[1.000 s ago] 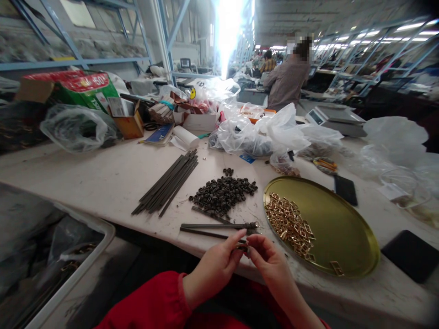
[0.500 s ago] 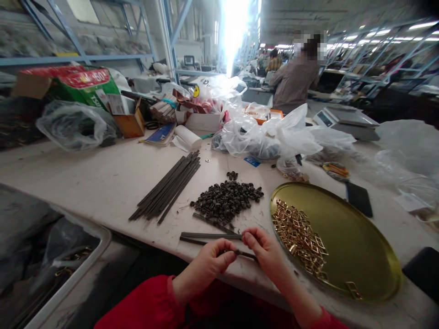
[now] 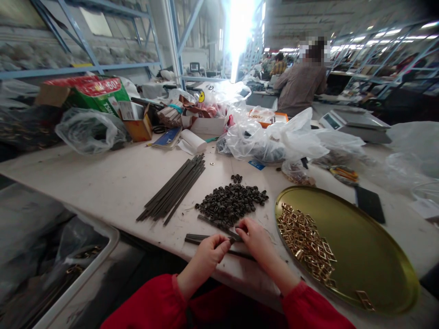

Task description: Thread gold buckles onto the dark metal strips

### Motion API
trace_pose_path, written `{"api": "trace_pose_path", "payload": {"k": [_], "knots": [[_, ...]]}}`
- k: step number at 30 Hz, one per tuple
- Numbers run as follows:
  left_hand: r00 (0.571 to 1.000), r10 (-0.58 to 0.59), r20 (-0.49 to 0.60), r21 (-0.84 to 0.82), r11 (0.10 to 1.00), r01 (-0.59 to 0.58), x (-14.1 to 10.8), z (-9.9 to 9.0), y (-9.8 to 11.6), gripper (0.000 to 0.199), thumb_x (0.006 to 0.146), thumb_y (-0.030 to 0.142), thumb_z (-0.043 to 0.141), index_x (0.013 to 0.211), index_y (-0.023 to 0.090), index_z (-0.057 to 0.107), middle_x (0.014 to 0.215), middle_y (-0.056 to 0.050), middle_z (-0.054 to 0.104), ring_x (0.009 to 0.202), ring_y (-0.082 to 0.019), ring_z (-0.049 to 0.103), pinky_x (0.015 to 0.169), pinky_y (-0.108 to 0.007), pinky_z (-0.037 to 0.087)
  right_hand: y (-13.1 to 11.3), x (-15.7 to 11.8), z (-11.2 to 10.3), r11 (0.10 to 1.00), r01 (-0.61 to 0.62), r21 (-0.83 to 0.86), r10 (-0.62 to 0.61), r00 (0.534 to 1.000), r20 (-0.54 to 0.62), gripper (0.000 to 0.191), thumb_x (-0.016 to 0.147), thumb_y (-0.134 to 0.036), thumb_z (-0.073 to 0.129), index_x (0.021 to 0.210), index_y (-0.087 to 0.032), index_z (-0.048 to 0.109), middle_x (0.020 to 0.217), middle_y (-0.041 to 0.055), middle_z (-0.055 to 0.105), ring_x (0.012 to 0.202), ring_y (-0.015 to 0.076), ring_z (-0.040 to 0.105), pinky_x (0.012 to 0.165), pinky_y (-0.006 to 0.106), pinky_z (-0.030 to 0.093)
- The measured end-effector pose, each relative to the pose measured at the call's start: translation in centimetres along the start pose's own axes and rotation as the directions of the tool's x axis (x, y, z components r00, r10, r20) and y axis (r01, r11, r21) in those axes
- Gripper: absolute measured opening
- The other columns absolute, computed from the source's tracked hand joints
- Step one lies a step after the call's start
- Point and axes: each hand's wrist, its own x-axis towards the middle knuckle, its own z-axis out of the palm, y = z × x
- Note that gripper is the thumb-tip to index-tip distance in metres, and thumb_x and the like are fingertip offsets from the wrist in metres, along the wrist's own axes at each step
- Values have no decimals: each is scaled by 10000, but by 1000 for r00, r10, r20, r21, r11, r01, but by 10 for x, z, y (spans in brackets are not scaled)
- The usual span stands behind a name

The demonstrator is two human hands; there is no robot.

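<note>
My left hand is closed in a pinch at the table's front edge, with a small dark bit showing at its fingertips. Close to it, my right hand is pinched too; what lies between its fingers is hidden. A flat dark strip runs slantwise to the right fingertips. Other dark strips pass behind the left hand. Just beyond the hands is a heap of small dark loops. To its left lies a bundle of long dark strips.
A round gold tray holds gold rectangular rings on its left side. Clear plastic bags, a scale and boxes line the back. A phone-like black slab lies beyond the tray. A bin stands lower left.
The view has shifted slightly. My hands have come closer together, the right one moving left and off the end of the paired strips towards the slanting strip.
</note>
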Motion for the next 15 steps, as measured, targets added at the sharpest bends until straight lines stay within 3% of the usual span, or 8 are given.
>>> {"api": "trace_pose_path", "payload": {"k": [2, 4, 6, 8, 12, 15], "knots": [[997, 74, -38, 71, 995, -71, 0, 1, 5, 261, 778, 388, 489, 742, 140, 565, 594, 38, 484, 561, -102, 423, 545, -215, 342, -8, -13, -7, 995, -13, 101, 9, 999, 34, 152, 811, -308, 463, 703, -203, 477, 639, 2, 557, 613, 164, 528, 574, 281, 417], [987, 144, -69, 143, 981, -133, -1, 4, 11, 246, 792, 369, 479, 755, 147, 578, 677, 8, 560, 650, -129, 491, 621, -230, 374, -16, -27, -12, 949, -75, 305, 56, 996, 73, 242, 832, -412, 431, 724, -199, 470, 617, -6, 560, 577, 151, 538, 541, 266, 432], [978, 190, -86, 231, 959, -166, -3, 9, 17, 235, 805, 358, 467, 771, 158, 586, 732, -9, 603, 706, -149, 530, 659, -241, 378, -22, -40, -16, 831, -160, 533, 138, 987, 81, 307, 786, -497, 491, 724, -196, 476, 626, -10, 558, 584, 148, 546, 549, 264, 440], [973, 212, -86, 339, 925, -172, -7, 15, 22, 223, 817, 341, 451, 776, 171, 591, 736, -12, 620, 700, -157, 546, 648, -246, 369, -26, -49, -17, 745, -184, 642, 196, 979, 53, 349, 722, -536, 565, 715, -195, 489, 627, -13, 554, 588, 151, 543, 555, 265, 433], [974, 225, -30, 467, 865, -185, -14, 22, 28, 198, 816, 297, 448, 763, 181, 599, 722, -15, 634, 682, -163, 559, 622, -245, 353, -25, -61, -17, 911, -4, 413, 64, 989, -132, 346, 780, -520, 498, 667, -194, 521, 613, 7, 545, 594, 163, 507, 562, 274, 393], [975, 220, -21, 449, 873, -187, -20, 21, 31, 194, 813, 290, 451, 760, 175, 598, 730, -17, 636, 694, -160, 561, 625, -235, 357, -22, -65, -19, 952, 41, 302, 22, 979, -201, 348, 827, -497, 429, 682, -197, 530, 620, 13, 544, 598, 171, 502, 560, 277, 383]]}}
